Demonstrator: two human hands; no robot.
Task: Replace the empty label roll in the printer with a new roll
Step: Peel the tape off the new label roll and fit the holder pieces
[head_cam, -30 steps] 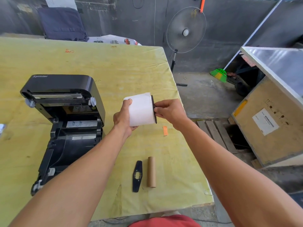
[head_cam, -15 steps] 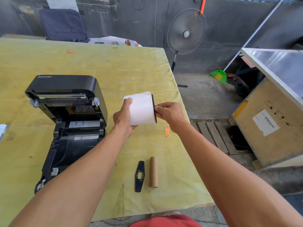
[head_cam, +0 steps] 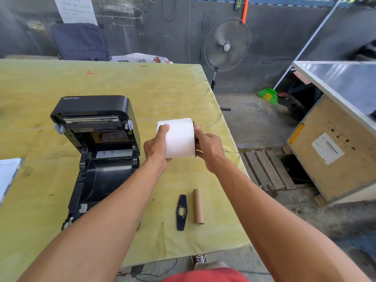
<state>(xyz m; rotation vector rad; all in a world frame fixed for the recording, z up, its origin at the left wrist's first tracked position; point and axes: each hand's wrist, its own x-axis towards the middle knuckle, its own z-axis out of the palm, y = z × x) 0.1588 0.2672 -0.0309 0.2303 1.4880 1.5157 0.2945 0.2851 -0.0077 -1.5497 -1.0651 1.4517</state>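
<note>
A white label roll [head_cam: 180, 138] is held in the air to the right of the black printer [head_cam: 95, 151], whose lid stands open with an empty bay. My left hand [head_cam: 156, 148] grips the roll's left end. My right hand [head_cam: 209, 148] holds the black guide plate [head_cam: 195, 139] fitted against the roll's right end. On the yellow table [head_cam: 142, 94] near the front edge lie the empty brown cardboard core [head_cam: 198, 206] and a second black guide plate [head_cam: 181, 212], side by side.
A white notepad [head_cam: 8, 176] pokes in at the table's left edge. Beyond the table's right edge are a standing fan [head_cam: 226, 44], a wooden pallet [head_cam: 264, 169] and a tilted crate [head_cam: 333, 151]. A dark bag [head_cam: 80, 41] sits behind the table.
Both hands have turned the roll slightly and lowered it a little toward me; my right hand now wraps further round the guide plate end.
</note>
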